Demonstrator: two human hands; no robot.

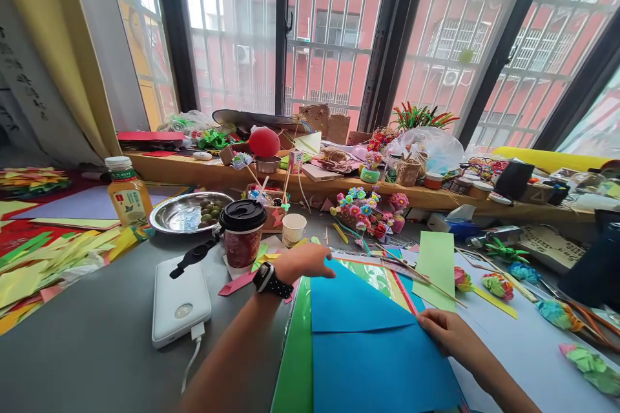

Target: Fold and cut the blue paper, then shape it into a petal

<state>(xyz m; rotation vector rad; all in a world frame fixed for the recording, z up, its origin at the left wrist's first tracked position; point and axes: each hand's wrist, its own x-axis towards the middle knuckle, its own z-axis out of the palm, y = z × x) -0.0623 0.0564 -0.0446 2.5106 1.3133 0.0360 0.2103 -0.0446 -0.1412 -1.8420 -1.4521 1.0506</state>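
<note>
A blue paper sheet [372, 355] lies in front of me with its top part folded down into a diagonal flap. My left hand [305, 261], with a black watch on the wrist, presses flat on the sheet's far left corner, fingers stretched out. My right hand [443, 330] rests on the sheet's right edge at the fold, fingers curled against the paper. Under the blue sheet lies a green sheet [295, 361].
A white power bank [180, 300] with a cable, a lidded coffee cup [242, 232], a small paper cup [293, 228], a juice bottle [126, 192] and a metal dish [186, 211] stand to the left. Paper flowers [368, 210], sticks and coloured paper scraps crowd the wooden window ledge [203, 171].
</note>
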